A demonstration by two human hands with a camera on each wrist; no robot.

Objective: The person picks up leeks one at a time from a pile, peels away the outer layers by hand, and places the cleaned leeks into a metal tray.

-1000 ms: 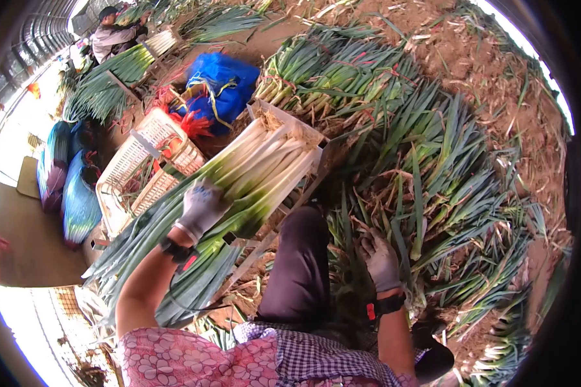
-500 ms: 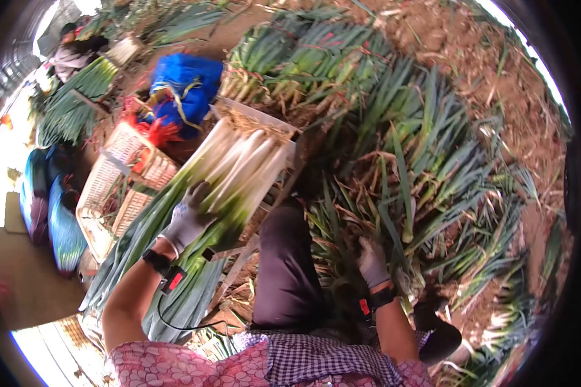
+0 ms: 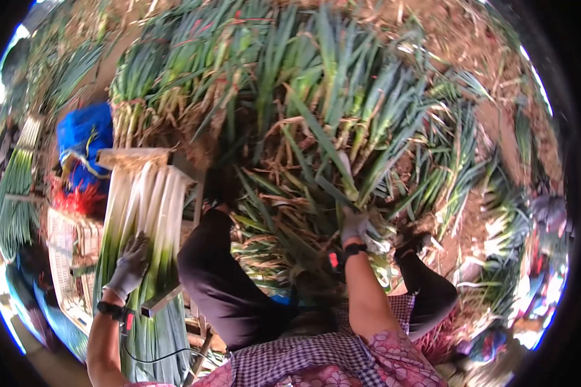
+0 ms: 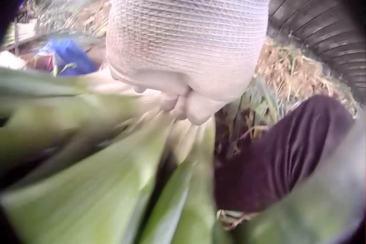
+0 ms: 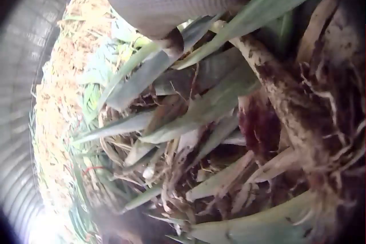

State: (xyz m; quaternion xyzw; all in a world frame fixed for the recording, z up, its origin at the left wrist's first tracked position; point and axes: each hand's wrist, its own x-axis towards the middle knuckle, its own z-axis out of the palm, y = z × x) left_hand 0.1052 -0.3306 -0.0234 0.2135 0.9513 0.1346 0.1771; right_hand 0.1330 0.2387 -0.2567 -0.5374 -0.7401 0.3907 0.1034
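My left hand [image 3: 129, 266], in a white knit glove, rests with extended fingers on a row of trimmed long green onions [image 3: 152, 200]. Their white ends lie against the end board [image 3: 186, 169] of a low rack, with the green leaves toward me. In the left wrist view the gloved palm [image 4: 189, 44] is over the stalks. My right hand [image 3: 354, 226], also gloved, reaches into loose, untrimmed green onions [image 3: 342, 171] beyond my knees. In the right wrist view a soiled stalk with roots [image 5: 274, 86] runs out beside the glove; its fingertips are partly hidden and I cannot tell whether they grip it.
A plastic crate [image 3: 64, 258] stands left of the rack, with a blue bag [image 3: 87, 132] and red netting [image 3: 77, 200] beyond. Tied onion bundles [image 3: 168, 71] lie ahead. My bent knee [image 3: 206, 248] is right beside the rack.
The head view has swung to the right. My right hand has moved forward to the base of an onion in the pile. My left hand stays on the racked onions.
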